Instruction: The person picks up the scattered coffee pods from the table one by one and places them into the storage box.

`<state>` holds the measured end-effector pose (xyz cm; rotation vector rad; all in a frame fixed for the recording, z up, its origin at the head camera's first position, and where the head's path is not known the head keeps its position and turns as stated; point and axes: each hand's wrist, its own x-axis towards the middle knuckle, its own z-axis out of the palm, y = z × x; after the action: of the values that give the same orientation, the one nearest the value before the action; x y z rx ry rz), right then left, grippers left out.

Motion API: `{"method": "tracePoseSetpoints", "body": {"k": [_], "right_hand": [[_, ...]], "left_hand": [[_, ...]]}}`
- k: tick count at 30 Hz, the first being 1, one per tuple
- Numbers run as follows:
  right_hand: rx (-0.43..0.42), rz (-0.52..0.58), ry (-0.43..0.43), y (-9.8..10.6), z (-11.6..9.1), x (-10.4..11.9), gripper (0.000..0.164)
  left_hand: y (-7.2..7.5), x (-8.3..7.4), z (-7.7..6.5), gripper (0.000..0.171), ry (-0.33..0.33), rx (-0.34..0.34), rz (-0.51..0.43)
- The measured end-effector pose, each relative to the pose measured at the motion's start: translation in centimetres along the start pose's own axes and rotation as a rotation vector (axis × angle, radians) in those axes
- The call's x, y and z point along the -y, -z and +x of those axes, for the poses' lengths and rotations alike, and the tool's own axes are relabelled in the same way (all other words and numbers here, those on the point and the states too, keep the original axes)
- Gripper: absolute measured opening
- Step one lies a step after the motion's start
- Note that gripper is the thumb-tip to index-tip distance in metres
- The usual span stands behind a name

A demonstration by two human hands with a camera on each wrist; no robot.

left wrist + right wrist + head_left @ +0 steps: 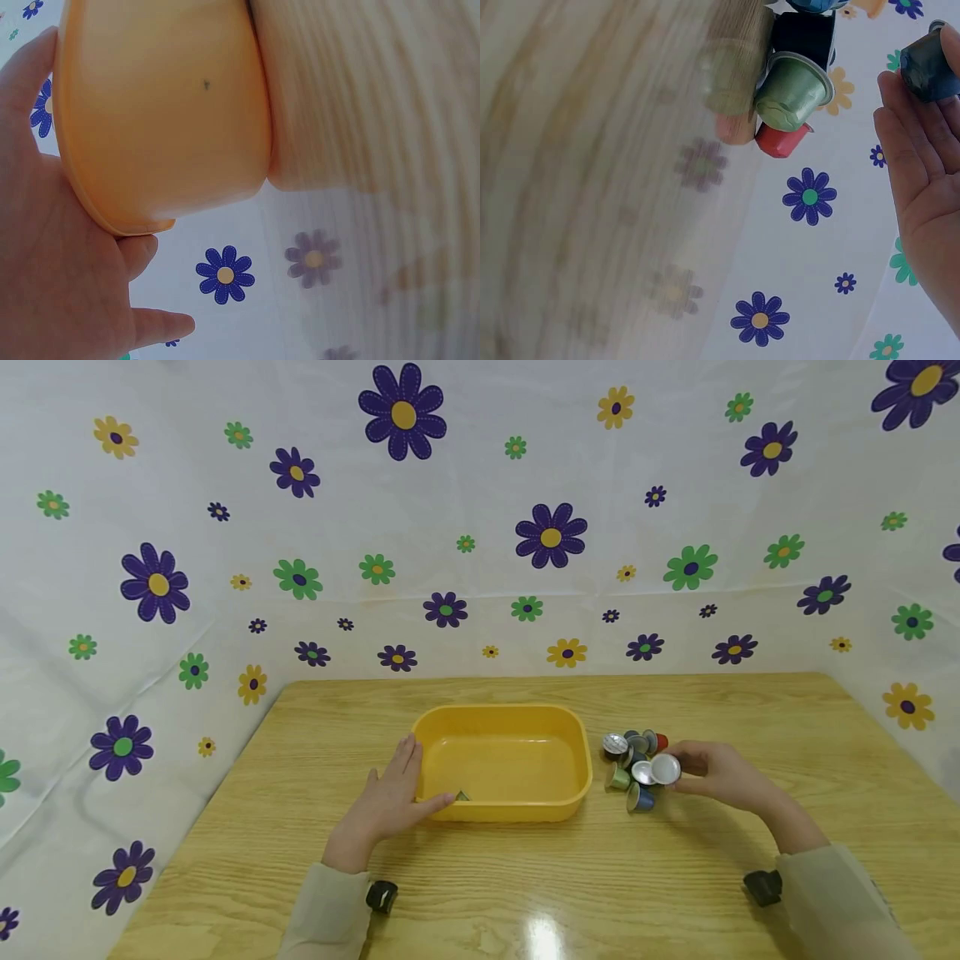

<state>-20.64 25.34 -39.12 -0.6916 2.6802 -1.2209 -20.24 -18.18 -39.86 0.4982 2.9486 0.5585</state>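
A yellow plastic tub stands on the wooden table. My left hand rests on its left end, fingers along the rim and thumb over the near corner; in the left wrist view the hand lies against the tub's outer wall. My right hand pinches a coffee capsule, its pale lid facing the head camera; the right wrist view shows its dark blue body. Beside that hand lies a pile of coffee capsules, among them a green one, a blue one and a red one.
A small greenish thing, partly hidden by the near rim, is inside the tub near my left thumb. The capsule pile sits just right of the tub. A white flower-patterned sheet hangs behind and beside the table.
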Motion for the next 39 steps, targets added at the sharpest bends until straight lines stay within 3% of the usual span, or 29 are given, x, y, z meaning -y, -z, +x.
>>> {"method": "tracePoseSetpoints", "body": {"k": [21,31,39], "right_hand": [[-0.178,0.284,-0.002,0.6,0.1,-0.2,0.039],[-0.173,0.256,-0.046,0.1,0.9,0.0,0.042],[-0.148,0.287,-0.032,-0.9,2.5,0.4,0.041]], "left_hand": [[0.0,0.0,0.0,0.099,0.001,-0.006,0.000],[0.0,0.1,0.1,0.100,0.000,-0.011,0.012],[0.0,0.1,0.1,0.099,-0.002,-0.015,0.004]]}}
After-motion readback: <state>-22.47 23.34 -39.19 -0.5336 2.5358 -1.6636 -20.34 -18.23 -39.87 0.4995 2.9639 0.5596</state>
